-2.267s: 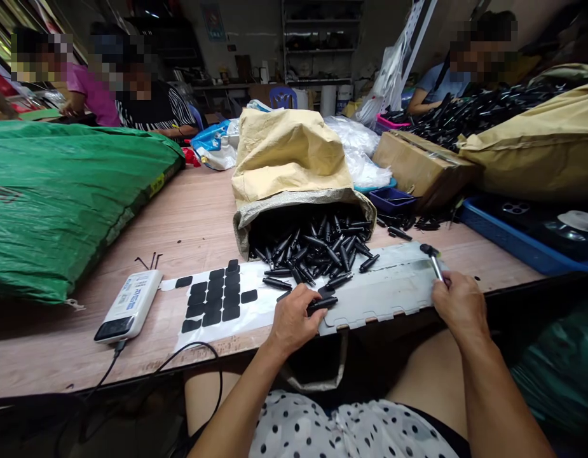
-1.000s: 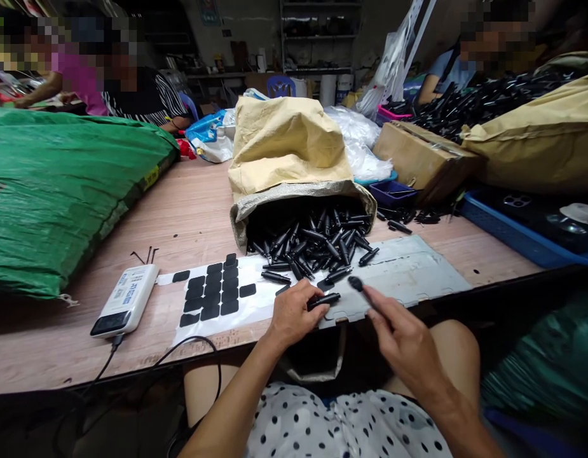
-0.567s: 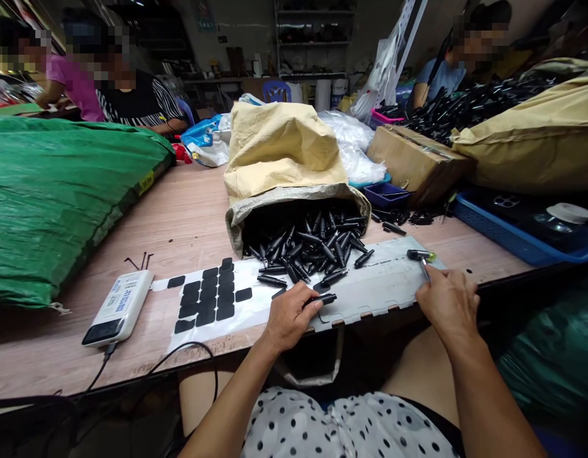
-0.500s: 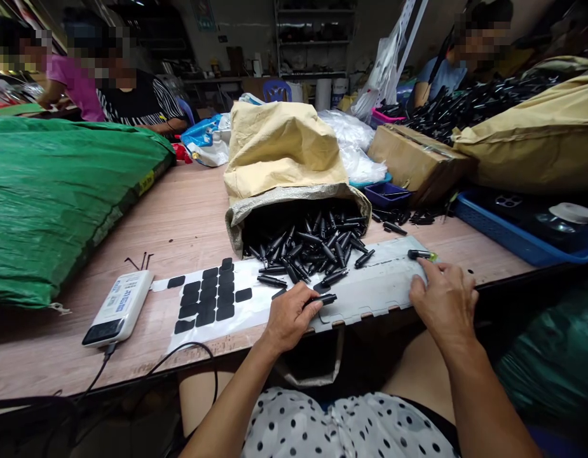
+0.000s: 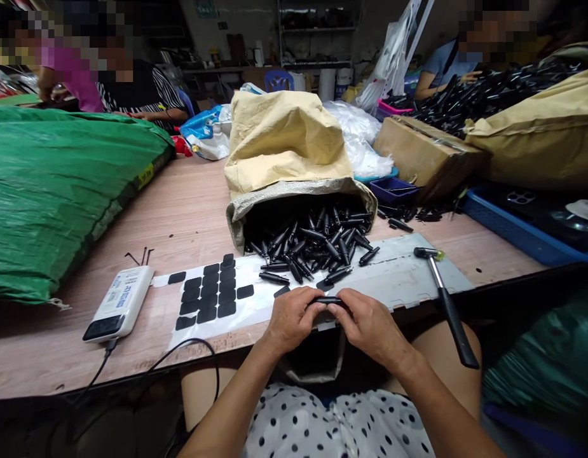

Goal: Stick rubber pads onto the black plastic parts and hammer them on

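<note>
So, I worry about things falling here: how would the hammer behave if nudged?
The hammer could well tip off if its handle were pressed, as that juts past the table edge. It should lift stiffly, since its shaft looks like straight metal. A sideways push might swivel it, as only the head end lies on the grey board.

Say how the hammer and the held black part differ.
The hammer lies unheld, its handle extending past the table edge; the black cylindrical part is held between the left hand and right hand. The hammer looks longer, with a crosswise head; the part looks short and straight, though the hands hide its ends. The hammer shows a silvery shaft; the part shows only black. Both have black surfaces.
</note>
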Demonstrator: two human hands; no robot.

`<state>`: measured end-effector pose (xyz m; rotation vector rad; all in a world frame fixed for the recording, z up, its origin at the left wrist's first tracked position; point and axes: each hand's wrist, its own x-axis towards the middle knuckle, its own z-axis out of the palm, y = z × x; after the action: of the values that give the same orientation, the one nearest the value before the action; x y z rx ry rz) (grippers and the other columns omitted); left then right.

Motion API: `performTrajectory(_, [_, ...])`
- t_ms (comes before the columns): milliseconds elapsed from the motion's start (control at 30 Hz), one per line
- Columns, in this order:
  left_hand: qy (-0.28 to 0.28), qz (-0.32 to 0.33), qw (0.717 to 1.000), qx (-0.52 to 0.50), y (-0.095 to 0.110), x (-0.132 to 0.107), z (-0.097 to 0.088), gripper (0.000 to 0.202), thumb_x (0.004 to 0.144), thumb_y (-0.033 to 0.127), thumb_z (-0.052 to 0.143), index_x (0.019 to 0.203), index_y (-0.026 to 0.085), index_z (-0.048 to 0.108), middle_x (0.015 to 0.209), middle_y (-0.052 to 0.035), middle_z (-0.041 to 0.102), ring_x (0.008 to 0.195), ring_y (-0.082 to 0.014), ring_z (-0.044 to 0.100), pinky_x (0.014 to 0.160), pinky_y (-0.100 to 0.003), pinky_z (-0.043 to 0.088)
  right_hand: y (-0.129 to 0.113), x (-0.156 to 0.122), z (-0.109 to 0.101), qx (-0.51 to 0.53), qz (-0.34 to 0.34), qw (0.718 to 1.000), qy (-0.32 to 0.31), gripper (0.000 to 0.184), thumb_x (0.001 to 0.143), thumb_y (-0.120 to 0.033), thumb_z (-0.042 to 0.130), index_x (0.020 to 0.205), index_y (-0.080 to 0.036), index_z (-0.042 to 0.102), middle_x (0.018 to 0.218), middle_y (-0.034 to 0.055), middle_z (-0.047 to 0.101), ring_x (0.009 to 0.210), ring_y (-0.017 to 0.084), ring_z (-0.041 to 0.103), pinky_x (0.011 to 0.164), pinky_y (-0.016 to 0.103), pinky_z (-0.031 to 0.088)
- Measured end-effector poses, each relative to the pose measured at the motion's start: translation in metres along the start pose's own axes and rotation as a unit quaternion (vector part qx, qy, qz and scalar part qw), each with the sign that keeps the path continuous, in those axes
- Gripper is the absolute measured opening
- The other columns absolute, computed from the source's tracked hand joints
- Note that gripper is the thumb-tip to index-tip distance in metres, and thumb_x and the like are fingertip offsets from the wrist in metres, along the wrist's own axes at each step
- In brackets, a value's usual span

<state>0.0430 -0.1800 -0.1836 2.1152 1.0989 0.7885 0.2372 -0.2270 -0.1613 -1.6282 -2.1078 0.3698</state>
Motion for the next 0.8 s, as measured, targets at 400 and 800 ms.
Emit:
performTrajectory(400, [0.011, -0.013, 0.999, -0.049, -0.001, 0.001, -0.001, 0.022, 0.089, 0.027, 0.056, 0.098, 0.02, 0.075, 0.092, -0.005, 0.076, 0.083, -0.0195, 0.068, 0.078, -0.03, 0.05, -0.004, 0.002, 0.013, 0.09, 0.02, 0.995, 0.036, 0.025, 0.098, -0.029, 0.049, 0.074, -0.022, 0.049, 0.07, 0.0003, 0.059, 0.063, 0.014, 0.05, 0.062, 0.027, 0.036])
performTrajectory(800, [-0.046, -0.019, 0.998, -0.037, 0.004, 0.001, -0.009, 0.035, 0.1, 0.037, 0.045, 0.083, 0.021, 0.071, 0.074, -0.0001, 0.065, 0.075, -0.0162, 0.06, 0.072, -0.027, 0.043, 0.003, 0.003, 0.001, 0.11, -0.036, 0.993, 0.0, 0.012, 0.098, -0.031, 0.056, 0.099, -0.021, 0.062, 0.087, 0.003, 0.065, 0.078, 0.017, 0.058, 0.073, 0.028, 0.046])
